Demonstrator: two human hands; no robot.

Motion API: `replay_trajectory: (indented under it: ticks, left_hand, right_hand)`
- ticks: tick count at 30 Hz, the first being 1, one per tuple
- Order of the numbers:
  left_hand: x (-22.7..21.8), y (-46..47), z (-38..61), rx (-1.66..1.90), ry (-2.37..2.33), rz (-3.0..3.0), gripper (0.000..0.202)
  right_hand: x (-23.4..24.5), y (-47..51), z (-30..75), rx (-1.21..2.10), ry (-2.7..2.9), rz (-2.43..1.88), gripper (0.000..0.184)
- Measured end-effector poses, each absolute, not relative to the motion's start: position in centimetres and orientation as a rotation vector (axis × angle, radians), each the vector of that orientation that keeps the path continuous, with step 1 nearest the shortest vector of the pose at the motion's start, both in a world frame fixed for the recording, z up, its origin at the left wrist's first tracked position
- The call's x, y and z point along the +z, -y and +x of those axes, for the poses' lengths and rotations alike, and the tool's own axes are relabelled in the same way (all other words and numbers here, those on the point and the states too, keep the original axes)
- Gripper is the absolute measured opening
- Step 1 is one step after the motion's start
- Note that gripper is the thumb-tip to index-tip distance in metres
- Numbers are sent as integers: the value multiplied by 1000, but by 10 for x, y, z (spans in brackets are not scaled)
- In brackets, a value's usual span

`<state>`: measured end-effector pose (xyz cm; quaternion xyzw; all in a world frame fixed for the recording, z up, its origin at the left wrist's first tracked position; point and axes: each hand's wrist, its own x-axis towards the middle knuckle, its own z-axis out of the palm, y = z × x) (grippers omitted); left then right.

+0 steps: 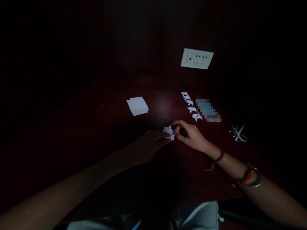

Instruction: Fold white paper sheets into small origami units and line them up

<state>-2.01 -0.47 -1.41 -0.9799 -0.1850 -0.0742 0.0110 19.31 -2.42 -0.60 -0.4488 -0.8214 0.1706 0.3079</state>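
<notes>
A small folded piece of white paper (169,130) lies on the dark red table between my hands. My left hand (148,145) comes in from the left with its fingers stretched out flat, pressing the paper down; a ring shows on one finger. On the paper's right edge, my right hand (192,136) has thumb and fingers curled together in a pinch. Its fingertips hide part of that edge. Beyond the right hand stands a row of several small folded paper figures (192,109).
A stack of white paper sheets (138,106) lies farther back on the table (100,127). A blurred-out phone (208,110) is beside the row of figures. Curled paper scraps (238,133) sit at the right. A socket plate (197,58) is on the back wall.
</notes>
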Motion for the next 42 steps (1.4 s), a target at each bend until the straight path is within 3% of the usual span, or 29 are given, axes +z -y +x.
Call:
replay_trajectory:
  ticks: [27,42]
  left_hand:
    - [-12,6,-15,-201,589,-3028,43]
    - [-10,3,-13,-259,627,-3149,52]
  right_hand:
    - [-6,22,189,557,2087,-1333,24]
    - [-5,35,197,222,2344,-1190,22]
